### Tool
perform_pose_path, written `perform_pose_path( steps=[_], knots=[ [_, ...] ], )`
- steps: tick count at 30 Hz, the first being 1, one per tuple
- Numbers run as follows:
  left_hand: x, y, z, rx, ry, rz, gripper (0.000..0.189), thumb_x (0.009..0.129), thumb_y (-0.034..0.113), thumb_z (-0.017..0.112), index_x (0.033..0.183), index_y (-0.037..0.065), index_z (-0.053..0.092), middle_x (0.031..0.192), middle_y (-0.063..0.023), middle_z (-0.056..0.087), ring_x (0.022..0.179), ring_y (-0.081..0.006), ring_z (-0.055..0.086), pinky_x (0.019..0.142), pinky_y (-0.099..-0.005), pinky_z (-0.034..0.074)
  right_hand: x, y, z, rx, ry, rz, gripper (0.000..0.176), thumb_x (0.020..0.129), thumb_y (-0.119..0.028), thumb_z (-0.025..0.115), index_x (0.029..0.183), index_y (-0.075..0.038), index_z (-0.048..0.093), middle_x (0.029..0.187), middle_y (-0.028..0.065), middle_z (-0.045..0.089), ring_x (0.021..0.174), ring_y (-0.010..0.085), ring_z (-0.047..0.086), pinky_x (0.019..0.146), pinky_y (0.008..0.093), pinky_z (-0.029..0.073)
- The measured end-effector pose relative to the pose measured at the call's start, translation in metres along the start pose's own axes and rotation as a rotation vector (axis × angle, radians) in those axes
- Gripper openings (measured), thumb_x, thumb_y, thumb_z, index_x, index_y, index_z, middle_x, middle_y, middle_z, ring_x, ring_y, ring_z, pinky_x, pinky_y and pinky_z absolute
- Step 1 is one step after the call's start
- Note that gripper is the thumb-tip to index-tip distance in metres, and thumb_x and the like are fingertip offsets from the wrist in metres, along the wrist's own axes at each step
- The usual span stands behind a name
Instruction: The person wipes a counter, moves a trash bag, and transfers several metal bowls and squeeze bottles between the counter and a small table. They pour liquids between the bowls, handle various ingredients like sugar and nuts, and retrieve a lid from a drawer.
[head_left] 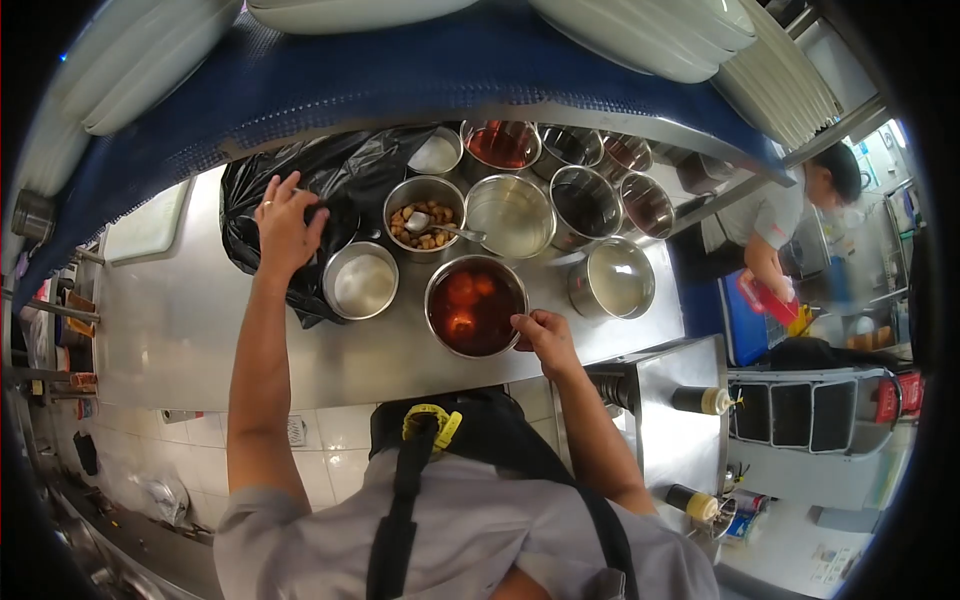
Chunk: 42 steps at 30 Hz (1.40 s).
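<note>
Left hand (285, 228), upper left of centre: fingers spread, flat on the crumpled black bag (345, 180); nothing pinched that I can see. The bag lies bunched on the steel counter (180, 320), not lifted.

Right hand (545, 338), centre: fingers curled over the near rim of the red sauce pot (470, 305). The pot sits flat on the counter, full and not tilted.

Just beside the pot, to its left, is a small pan (362, 282) with pale contents. Above it a bowl of brown chunks (425, 220) holds a spoon.

Another person (790, 215) works at the right edge, well apart.
</note>
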<state>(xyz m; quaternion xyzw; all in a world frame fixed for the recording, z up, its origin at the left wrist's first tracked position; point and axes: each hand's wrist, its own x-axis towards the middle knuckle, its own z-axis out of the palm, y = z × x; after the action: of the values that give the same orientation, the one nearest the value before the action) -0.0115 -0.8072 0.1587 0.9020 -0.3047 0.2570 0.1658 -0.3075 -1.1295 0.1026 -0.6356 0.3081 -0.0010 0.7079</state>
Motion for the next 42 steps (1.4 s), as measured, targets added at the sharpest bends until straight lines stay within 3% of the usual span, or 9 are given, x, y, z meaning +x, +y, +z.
perform_pose_path(
  steps=[12, 21, 25, 26, 29, 32, 34, 36, 42],
  knots=[
    [0.054, -0.069, 0.02, 0.289, 0.171, -0.197, 0.027, 0.087, 0.031, 0.069, 0.107, 0.013, 0.066, 0.104, -0.0108, 0.066, 0.104, -0.0339, 0.06, 0.084, -0.0484, 0.045, -0.003, 0.001, 0.001, 0.035, 0.016, -0.004, 0.027, 0.085, -0.025, 0.071, 0.069, -0.006, 0.06, 0.062, 0.0006, 0.057, 0.058, 0.009, 0.052, 0.057, 0.0239, 0.044],
    [0.03, -0.102, 0.069, 0.255, -0.052, -0.469, 0.03, 0.086, 0.033, 0.069, 0.111, 0.017, 0.07, 0.102, -0.0156, 0.068, 0.095, -0.0315, 0.064, 0.08, -0.042, 0.049, -0.005, 0.005, -0.003, 0.048, 0.023, 0.045, 0.031, 0.084, -0.032, 0.075, 0.079, -0.004, 0.065, 0.074, 0.0029, 0.061, 0.065, 0.0115, 0.057, 0.063, 0.0254, 0.049],
    [-0.018, -0.244, 0.199, -0.993, -0.343, -0.682, 0.042, 0.094, 0.04, 0.056, 0.118, 0.008, 0.069, 0.103, -0.0085, 0.07, 0.091, -0.0197, 0.064, 0.082, -0.0358, 0.049, -0.01, 0.001, 0.0, 0.065, 0.021, 0.054, 0.031, 0.086, -0.035, 0.074, 0.081, -0.006, 0.064, 0.073, 0.0007, 0.058, 0.066, 0.0111, 0.058, 0.064, 0.0273, 0.053],
    [-0.003, -0.153, 0.112, -1.0, -0.3, -0.891, 0.061, 0.088, 0.056, 0.059, 0.117, 0.003, 0.069, 0.096, -0.0089, 0.07, 0.082, -0.0174, 0.063, 0.077, -0.0364, 0.05, -0.012, 0.0, 0.0, 0.067, 0.026, 0.049, 0.031, 0.086, -0.035, 0.074, 0.08, -0.007, 0.062, 0.07, -0.0009, 0.056, 0.065, 0.0103, 0.057, 0.064, 0.0278, 0.053],
    [-0.002, -0.137, 0.081, -0.891, -0.159, -1.07, 0.064, 0.084, 0.061, 0.061, 0.119, 0.009, 0.067, 0.102, -0.0037, 0.065, 0.089, -0.0165, 0.056, 0.081, -0.033, 0.043, -0.012, 0.002, -0.002, 0.014, 0.023, 0.071, 0.04, 0.085, -0.041, 0.074, 0.09, -0.003, 0.066, 0.074, 0.0008, 0.058, 0.067, 0.0113, 0.058, 0.066, 0.0279, 0.054],
    [-0.027, -0.198, 0.077, -0.721, -0.047, -0.668, 0.039, 0.096, 0.042, 0.057, 0.115, 0.008, 0.065, 0.119, -0.0066, 0.064, 0.103, -0.0168, 0.058, 0.087, -0.0314, 0.043, -0.016, 0.007, -0.005, -0.011, 0.028, 0.04, 0.046, 0.086, -0.045, 0.072, 0.097, -0.001, 0.067, 0.082, 0.0039, 0.063, 0.075, 0.0128, 0.062, 0.068, 0.0278, 0.054],
    [-0.033, -0.157, 0.038, -0.918, 0.236, -0.871, 0.041, 0.098, 0.039, 0.055, 0.122, 0.006, 0.06, 0.122, -0.0062, 0.063, 0.115, -0.019, 0.058, 0.096, -0.0335, 0.043, -0.027, 0.007, -0.007, 0.03, 0.035, -0.001, 0.044, 0.09, -0.043, 0.069, 0.1, 0.0, 0.066, 0.086, 0.0057, 0.064, 0.08, 0.015, 0.065, 0.07, 0.0295, 0.054],
    [-0.045, -0.075, -0.019, -0.881, 0.327, -0.702, 0.037, 0.099, 0.033, 0.052, 0.122, 0.004, 0.06, 0.12, -0.0074, 0.065, 0.111, -0.0189, 0.06, 0.096, -0.0342, 0.043, -0.038, 0.009, -0.018, 0.081, 0.107, 0.051, 0.04, 0.092, -0.039, 0.066, 0.102, 0.0, 0.065, 0.088, 0.0071, 0.065, 0.081, 0.0174, 0.067, 0.07, 0.0312, 0.054],
    [-0.114, 0.011, -0.04, -1.127, 0.067, -0.479, 0.023, 0.096, 0.026, 0.058, 0.1, 0.003, 0.062, 0.096, -0.0108, 0.068, 0.084, -0.0154, 0.062, 0.073, -0.0289, 0.05, -0.048, 0.019, -0.061, 0.284, 0.474, 0.099, 0.034, 0.095, -0.034, 0.059, 0.1, 0.0, 0.063, 0.091, 0.0102, 0.065, 0.076, 0.0233, 0.069, 0.066, 0.0339, 0.055]
  ],
)
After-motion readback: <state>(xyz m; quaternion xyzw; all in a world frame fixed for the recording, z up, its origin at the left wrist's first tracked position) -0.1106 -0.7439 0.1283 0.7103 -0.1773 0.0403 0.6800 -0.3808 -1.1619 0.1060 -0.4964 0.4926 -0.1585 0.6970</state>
